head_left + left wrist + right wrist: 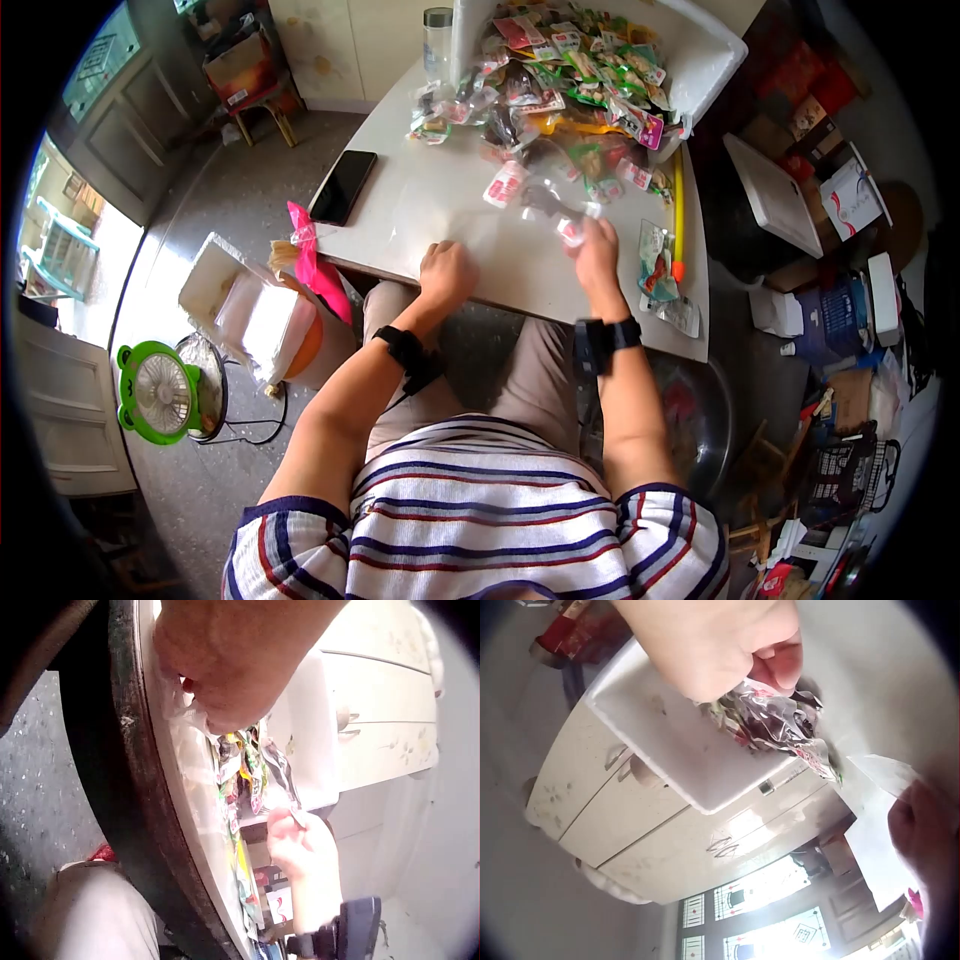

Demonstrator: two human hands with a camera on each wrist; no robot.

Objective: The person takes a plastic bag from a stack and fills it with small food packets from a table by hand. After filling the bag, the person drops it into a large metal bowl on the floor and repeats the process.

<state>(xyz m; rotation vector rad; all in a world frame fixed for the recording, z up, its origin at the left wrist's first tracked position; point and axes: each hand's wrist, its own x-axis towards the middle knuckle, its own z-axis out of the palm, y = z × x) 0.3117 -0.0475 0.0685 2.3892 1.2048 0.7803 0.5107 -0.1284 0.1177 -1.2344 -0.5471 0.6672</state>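
A clear packet with dark contents point(545, 203) is in the air above the near part of the white table point(400, 205), its top pinched in the curled fingers of the right hand point(598, 255). The left hand point(448, 272), near the table edge, has its fingers curled and grips a thin piece of clear plastic point(881, 771). As for progress, only this one packet is lifted; a large heap of small packets point(590, 70) lies in and before the white foam box point(715, 45), so most appear unhandled. A few packets point(656, 262) lie apart by the right edge, near a yellow stick point(679, 205) with an orange tip; whether they are finished with, I cannot tell. The packets carry red, pink, green and white printing, too small and blurred to read. A white carton point(853, 205) bears a red curved mark and illegible lettering. The black phone point(343, 187) shows a dark screen, and no brand can be made out.
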